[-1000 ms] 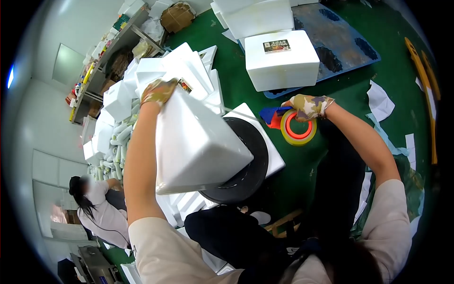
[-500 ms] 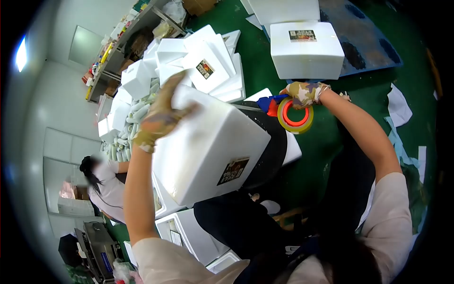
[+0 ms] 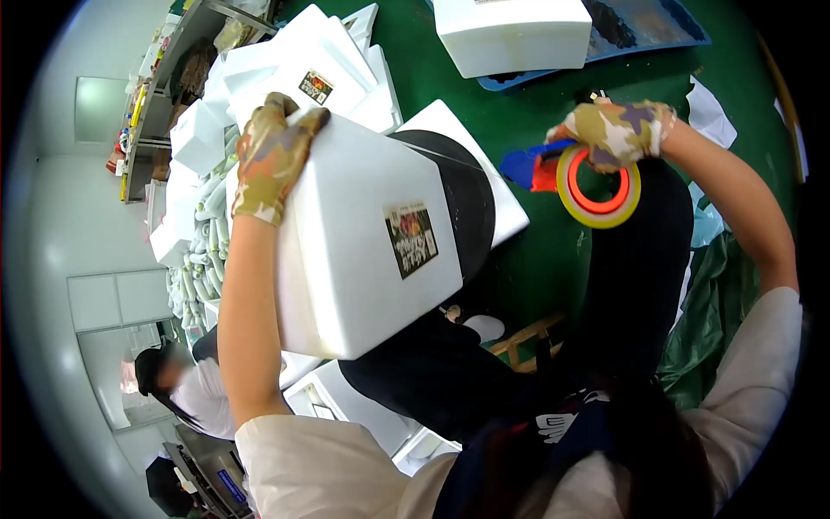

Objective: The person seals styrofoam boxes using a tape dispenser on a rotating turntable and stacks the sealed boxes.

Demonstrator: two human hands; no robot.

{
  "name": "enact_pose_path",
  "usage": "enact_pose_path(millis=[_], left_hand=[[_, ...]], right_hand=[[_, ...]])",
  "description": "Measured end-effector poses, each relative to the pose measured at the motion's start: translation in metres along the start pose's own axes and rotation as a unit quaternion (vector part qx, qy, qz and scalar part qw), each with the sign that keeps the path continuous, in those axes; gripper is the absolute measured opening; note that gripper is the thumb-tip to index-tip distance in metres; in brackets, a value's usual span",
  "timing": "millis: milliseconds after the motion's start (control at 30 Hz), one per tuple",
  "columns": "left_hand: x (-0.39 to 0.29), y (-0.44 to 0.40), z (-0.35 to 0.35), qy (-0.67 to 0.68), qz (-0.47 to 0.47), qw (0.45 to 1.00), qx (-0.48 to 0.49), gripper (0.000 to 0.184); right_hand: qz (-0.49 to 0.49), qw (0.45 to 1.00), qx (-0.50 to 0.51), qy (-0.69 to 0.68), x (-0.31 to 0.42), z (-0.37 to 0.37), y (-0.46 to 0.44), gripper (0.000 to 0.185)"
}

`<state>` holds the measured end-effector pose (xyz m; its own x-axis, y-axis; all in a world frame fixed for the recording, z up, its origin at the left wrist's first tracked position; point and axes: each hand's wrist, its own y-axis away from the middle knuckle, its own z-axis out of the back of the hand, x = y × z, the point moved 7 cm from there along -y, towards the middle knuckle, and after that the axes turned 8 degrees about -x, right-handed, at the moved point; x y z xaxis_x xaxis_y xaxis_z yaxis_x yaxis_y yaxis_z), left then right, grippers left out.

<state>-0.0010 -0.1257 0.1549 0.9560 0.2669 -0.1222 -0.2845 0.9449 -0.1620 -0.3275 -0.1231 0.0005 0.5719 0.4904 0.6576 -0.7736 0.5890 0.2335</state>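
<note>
A white foam box (image 3: pixel 372 225) with a dark printed label (image 3: pixel 411 240) is tilted on a round black stand (image 3: pixel 469 195). My left hand (image 3: pixel 275 160), in a camouflage-patterned glove, grips the box's upper left edge. In my right hand (image 3: pixel 616 134), gloved alike, is a tape dispenser (image 3: pixel 540 167) with blue and red parts and a yellow-edged roll of tape around a red-orange ring. The right fingers are wrapped over its top. A thin strand runs over the black stand at the box's far side.
Foam lids (image 3: pixel 346 73) and a heap of pale green vegetables (image 3: pixel 204 251) lie beyond my left arm. Another foam box (image 3: pixel 512 39) rests on a blue pallet (image 3: pixel 640 39). A co-worker (image 3: pixel 203 394) is at the lower left. Open foam boxes (image 3: pixel 359 406) stand beside my legs.
The box has turned so its labelled side faces up toward me. My left hand came off it, then took hold again at the upper left edge. The dispenser has moved right in my right hand.
</note>
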Motion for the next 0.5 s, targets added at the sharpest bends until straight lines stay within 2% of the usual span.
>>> enact_pose_path(millis=[67, 100, 133, 233, 267, 333, 367, 400, 467, 500], left_hand=[[0.006, -0.007, 0.001, -0.022, -0.011, 0.999, -0.029, 0.051], [0.014, -0.015, -0.003, -0.03, -0.019, 0.999, -0.041, 0.052], [0.02, -0.019, -0.006, -0.018, -0.008, 0.999, -0.046, 0.052], [0.026, -0.023, -0.005, -0.033, -0.005, 0.997, -0.067, 0.053], [0.026, -0.026, -0.007, -0.034, -0.008, 0.997, -0.066, 0.053], [0.03, -0.031, -0.011, -0.033, 0.018, 0.998, -0.049, 0.052], [0.031, -0.03, -0.01, -0.03, 0.034, 0.998, -0.052, 0.052], [0.031, -0.03, -0.011, -0.032, 0.031, 0.998, -0.051, 0.052], [0.035, -0.032, -0.009, -0.039, 0.026, 0.995, -0.083, 0.054], [0.037, -0.035, -0.009, -0.039, 0.024, 0.995, -0.084, 0.054]], right_hand=[[0.039, 0.998, -0.036, 0.035, 0.017, -0.015, 0.021, 0.058], [-0.003, 1.0, 0.012, -0.003, 0.025, -0.025, 0.03, 0.055], [0.042, 0.999, -0.033, -0.009, 0.034, -0.034, 0.043, 0.052], [0.05, 0.994, -0.058, -0.079, 0.044, -0.067, 0.066, 0.052], [0.087, 0.988, -0.096, -0.081, 0.052, -0.073, 0.069, 0.053], [0.051, 0.993, -0.036, -0.102, 0.068, -0.085, 0.08, 0.055], [0.071, 0.993, -0.039, -0.084, 0.078, -0.095, 0.083, 0.056], [0.047, 0.997, 0.005, -0.063, 0.084, -0.108, 0.084, 0.058], [0.077, 0.991, -0.046, -0.099, 0.096, -0.119, 0.081, 0.058], [0.079, 0.99, -0.038, -0.108, 0.099, -0.123, 0.076, 0.058]])
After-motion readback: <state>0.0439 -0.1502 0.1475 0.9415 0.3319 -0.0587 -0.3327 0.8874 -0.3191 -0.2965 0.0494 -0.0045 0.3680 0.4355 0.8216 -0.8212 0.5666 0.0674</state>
